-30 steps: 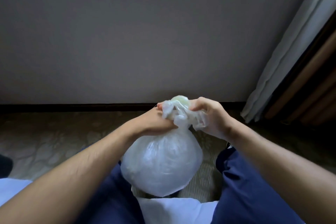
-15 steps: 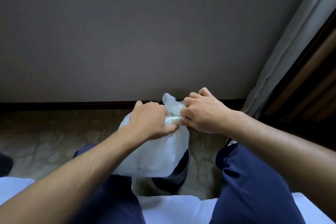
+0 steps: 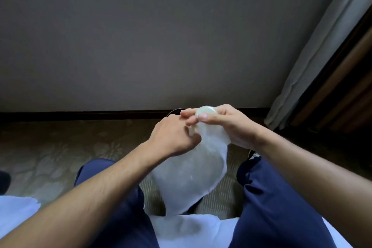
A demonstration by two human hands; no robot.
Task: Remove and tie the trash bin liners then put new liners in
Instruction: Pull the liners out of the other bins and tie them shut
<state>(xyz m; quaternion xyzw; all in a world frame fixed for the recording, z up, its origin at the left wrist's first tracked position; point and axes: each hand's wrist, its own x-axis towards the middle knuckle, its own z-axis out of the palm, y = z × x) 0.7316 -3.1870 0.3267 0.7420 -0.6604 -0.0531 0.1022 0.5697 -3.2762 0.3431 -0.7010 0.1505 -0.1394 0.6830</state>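
1. The translucent white plastic bin liner [image 3: 191, 175] hung in the air between the person's knees, above the patterned carpet floor [image 3: 60, 157], with its gathered neck up at the hands.
2. It looked light. The thin film sagged into a soft, long pouch, and nothing heavy pulled the bottom taut.
3. The film was probably slippery and easy to tear, so a grip on the smooth belly would likely have slid or stretched it.
4. The best place to hold seemed to be the twisted neck and its loose tail, where the bunched plastic gave the fingers something firm.
5. The right hand [image 3: 227, 125] pinched the top tail of the liner between thumb and fingertips, raised a little above the other hand.
6. The left hand [image 3: 175, 137] had its fingers curled in at the neck just below. A fold of plastic showed beside them, but the grip itself was mostly hidden behind the back of the hand.
7. Half a second earlier the two hands had been pressed close together low on the knot, and the liner had sat lower, over a dark bin.
8. By this moment the liner had been lifted and drawn out longer, and the right hand had risen with the tail.
9. Only a dark rounded rim [image 3: 172, 111] showed behind the hands, probably the bin.
10. A second earlier the liner had hung rounder, with looped ends between the hands.
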